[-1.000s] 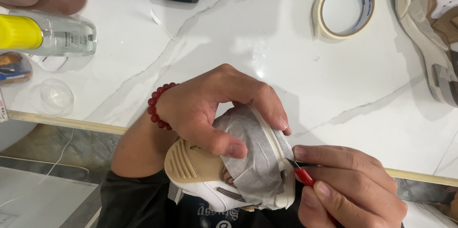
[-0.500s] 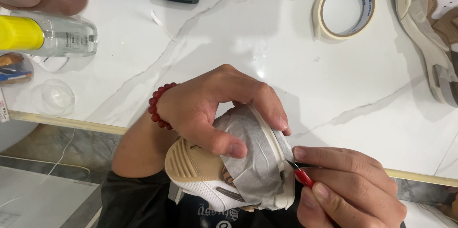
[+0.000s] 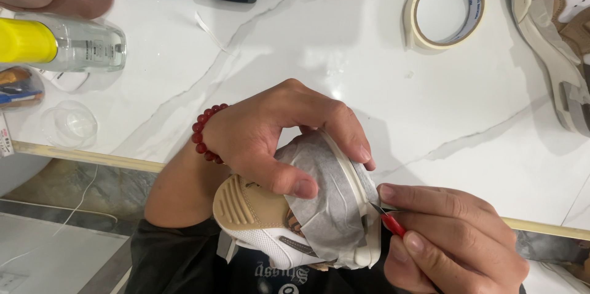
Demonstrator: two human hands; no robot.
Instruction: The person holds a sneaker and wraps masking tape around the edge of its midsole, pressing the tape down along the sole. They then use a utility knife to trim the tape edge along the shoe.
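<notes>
Fingers of my left hand [image 3: 270,137] curl around the shoe [image 3: 307,214], thumb pressed on its taped toe. My right hand [image 3: 448,238] pinches a small knife [image 3: 388,220] with a red handle, its tip touching the sole edge. I hold the shoe over the table [image 3: 307,60] edge. Farther away a tape roll [image 3: 445,8] lies, and a bottle [image 3: 61,45] on the left.

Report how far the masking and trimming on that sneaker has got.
Done: pale masking tape already wraps the sneaker across its front. In hand: the left hand steadies the shoe while the right hand holds a red-handled blade, tip at the tape along the sole edge. Left: how much edge remains untrimmed cannot be seen; a second shoe lies at the table's right end, beside the tape roll.
</notes>
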